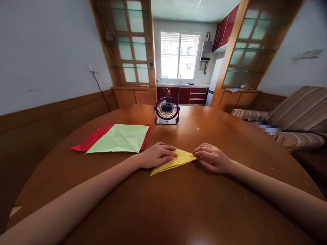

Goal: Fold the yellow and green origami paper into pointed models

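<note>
A folded yellow paper point(178, 160) lies flat on the round wooden table point(163, 204), shaped like a narrow triangle pointing toward me at its left corner. My left hand point(157, 155) rests palm down on the paper's left part, fingers together and pressing it flat. My right hand point(212, 157) touches the paper's right tip with its fingertips. Neither hand lifts the paper.
A creased light green paper sheet point(120, 137) lies on a red sheet point(89, 140) at the table's left. A small purple desk fan point(167, 110) stands at the far middle. A striped sofa point(298, 119) is on the right, a kitchen beyond.
</note>
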Available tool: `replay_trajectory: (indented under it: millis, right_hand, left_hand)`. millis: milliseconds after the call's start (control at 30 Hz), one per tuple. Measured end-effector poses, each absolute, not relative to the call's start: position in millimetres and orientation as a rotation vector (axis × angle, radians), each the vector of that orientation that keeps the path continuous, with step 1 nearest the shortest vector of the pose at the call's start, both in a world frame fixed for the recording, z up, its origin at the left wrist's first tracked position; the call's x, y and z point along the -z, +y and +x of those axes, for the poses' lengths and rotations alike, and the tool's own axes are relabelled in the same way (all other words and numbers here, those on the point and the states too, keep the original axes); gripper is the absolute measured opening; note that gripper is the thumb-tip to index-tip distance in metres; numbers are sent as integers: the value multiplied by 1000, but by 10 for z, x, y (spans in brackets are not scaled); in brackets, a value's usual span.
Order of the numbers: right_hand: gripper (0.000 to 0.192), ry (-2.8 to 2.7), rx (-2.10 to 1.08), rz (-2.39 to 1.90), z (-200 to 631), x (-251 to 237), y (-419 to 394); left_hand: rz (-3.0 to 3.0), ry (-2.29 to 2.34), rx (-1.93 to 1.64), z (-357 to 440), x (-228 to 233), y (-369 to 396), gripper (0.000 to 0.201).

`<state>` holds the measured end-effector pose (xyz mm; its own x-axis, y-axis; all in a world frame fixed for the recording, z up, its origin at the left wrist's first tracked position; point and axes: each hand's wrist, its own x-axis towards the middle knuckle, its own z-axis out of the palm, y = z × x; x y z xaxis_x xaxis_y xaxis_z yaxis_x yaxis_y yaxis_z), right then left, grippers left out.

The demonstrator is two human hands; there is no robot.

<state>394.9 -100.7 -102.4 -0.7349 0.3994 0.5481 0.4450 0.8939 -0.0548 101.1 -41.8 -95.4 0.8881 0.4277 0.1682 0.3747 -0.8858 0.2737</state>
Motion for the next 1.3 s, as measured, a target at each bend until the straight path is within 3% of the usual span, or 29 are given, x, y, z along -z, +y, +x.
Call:
replay_trajectory:
  millis: [267,467,733,1033,1300]
  right_hand:
    - [27,-2400,62,-798,3478,1070,-785]
    - [31,-2386,46,-1087,3264,1129,-780]
    - [46,-2535,118,-1127,3238,1189,-922]
    - [60,-2566,-213,-1139,3403,1205,-886]
    - [74,-2699,-300,-1094,3483,1185,-857]
  left_hand:
    - [3024,838,-372,1023,983,-488,38]
    - [3023,981,-206,1003,1101,-588,52]
    - [2890,935,-57,930,1062,-637,70]
    - [2809,874,-349,854,1073,-470,45]
    - [2820,777,-336,798,1062,-486,47]
